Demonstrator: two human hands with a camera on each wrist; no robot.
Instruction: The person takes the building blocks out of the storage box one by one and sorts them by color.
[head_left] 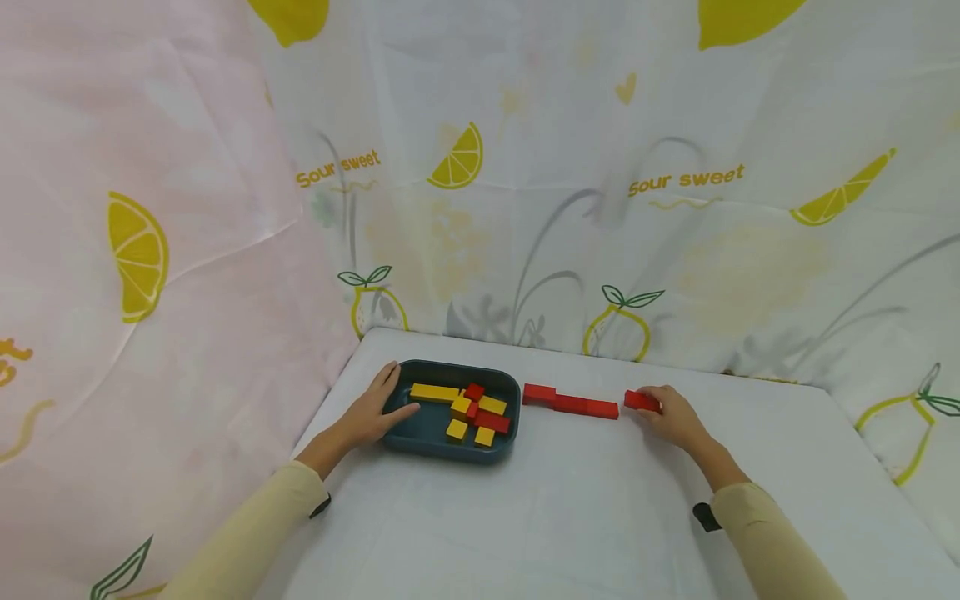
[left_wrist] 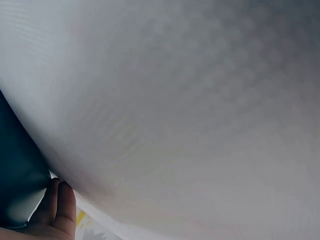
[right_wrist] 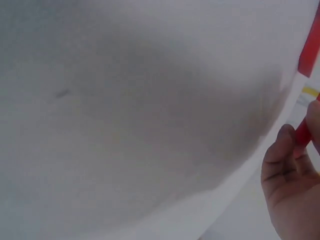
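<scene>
My left hand (head_left: 369, 414) holds the left end of a dark blue-green tray (head_left: 442, 451), thumb over the rim and the other fingers along the outer wall. In the left wrist view, fingers (left_wrist: 65, 210) lie against the tray's side (left_wrist: 17, 165). Inside the tray are several yellow and red blocks, among them a long yellow block (head_left: 435, 392) and a red block (head_left: 492, 422). My right hand (head_left: 675, 417) pinches a red block (head_left: 642, 402) between thumb and fingers, just right of a row of red blocks (head_left: 585, 406). Part of that pinched block is hidden by the fingers.
The row of red blocks starts close to the tray's right side, its left block (head_left: 540, 393) set a little further back. A white cloth covers the table (head_left: 570, 517). Lemon-printed curtains (head_left: 480, 233) hang right behind the table and at its left.
</scene>
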